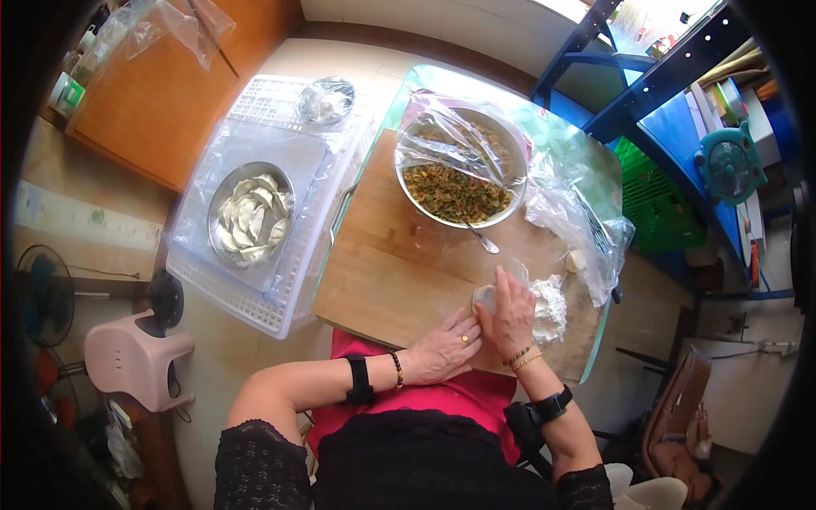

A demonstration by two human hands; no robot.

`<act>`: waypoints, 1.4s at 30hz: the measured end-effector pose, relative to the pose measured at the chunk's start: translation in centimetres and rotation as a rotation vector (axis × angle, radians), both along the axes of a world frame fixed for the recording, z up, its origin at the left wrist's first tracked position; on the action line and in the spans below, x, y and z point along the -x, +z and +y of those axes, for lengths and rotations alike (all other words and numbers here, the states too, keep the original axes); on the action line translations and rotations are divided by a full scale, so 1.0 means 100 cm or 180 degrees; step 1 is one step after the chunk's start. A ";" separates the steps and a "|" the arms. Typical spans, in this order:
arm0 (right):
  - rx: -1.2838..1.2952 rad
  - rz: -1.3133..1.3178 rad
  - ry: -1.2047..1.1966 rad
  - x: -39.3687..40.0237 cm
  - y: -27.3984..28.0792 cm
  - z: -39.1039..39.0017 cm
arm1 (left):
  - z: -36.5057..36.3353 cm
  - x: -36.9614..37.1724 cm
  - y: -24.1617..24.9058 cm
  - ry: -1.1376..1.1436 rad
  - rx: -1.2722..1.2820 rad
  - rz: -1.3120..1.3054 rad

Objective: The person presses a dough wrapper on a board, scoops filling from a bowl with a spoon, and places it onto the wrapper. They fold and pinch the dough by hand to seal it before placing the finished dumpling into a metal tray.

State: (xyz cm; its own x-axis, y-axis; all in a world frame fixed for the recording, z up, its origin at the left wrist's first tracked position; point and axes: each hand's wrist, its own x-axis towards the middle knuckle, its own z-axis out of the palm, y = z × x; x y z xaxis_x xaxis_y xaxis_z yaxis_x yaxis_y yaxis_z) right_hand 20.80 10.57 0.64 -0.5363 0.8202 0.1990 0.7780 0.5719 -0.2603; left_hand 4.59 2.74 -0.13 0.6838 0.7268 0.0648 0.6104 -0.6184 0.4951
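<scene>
A small pale round piece of dough [484, 297] is at the near edge of the wooden board [382, 246]. My right hand [510, 313] is over it, thumb and fingers on either side; the palm side is hidden. My left hand [444, 347], with a ring on one finger, lies flat beside it, fingers stretched toward the dough and the right thumb. Close to my right hand is a heap of white flour [549, 308]. A small dough lump [576, 261] lies beyond the flour. A metal spoon [483, 240] leans out of a bowl of chopped filling [455, 194], partly covered with plastic film.
On the left, a round metal tray [214, 242] of folded dumplings stands on a white plastic crate [297, 316]. A film-covered bowl [326, 100] sits behind it. Crumpled clear plastic [578, 217] lies at the board's right. A pink stool [127, 361] stands at lower left.
</scene>
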 end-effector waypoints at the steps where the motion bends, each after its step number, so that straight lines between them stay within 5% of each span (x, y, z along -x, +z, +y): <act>1: -0.0006 -0.0001 0.0009 0.000 -0.004 0.007 | 0.000 -0.001 -0.004 0.0132 -0.0144 -0.0156; 8: 0.0516 0.0652 -0.0463 -0.014 -0.003 0.020 | 0.004 0.000 -0.004 0.0703 -0.0394 -0.0319; 13: -0.0058 -0.0183 0.0265 0.001 0.001 0.007 | 0.004 -0.004 -0.004 0.0355 -0.0097 0.0039; 21: 0.0421 0.1144 -0.0497 -0.004 -0.001 0.045 | 0.019 0.004 -0.008 0.1081 -0.0319 -0.0108; 25: 0.0292 0.0868 0.0195 0.000 0.019 0.023 | 0.013 0.004 -0.011 0.0635 -0.0409 0.0051; 30: 0.0306 -0.0031 0.0123 0.007 0.008 -0.016 | -0.005 0.006 -0.011 0.0325 0.0005 -0.0103; 36: 0.0161 0.0230 -0.0579 -0.003 -0.016 0.023 | -0.006 0.008 -0.014 0.0409 -0.0229 -0.0149; 42: 0.0353 0.0564 -0.0269 -0.002 0.011 0.009 | -0.006 0.011 -0.010 0.0567 -0.0325 -0.0248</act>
State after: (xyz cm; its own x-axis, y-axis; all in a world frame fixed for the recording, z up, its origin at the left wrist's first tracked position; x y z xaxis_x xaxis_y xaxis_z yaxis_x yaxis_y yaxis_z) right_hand 21.04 11.50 1.73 -0.4293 0.8829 0.1901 0.7584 0.4667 -0.4549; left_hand 3.50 2.16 -1.16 0.5352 0.8226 0.1918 0.6768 -0.5535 0.4853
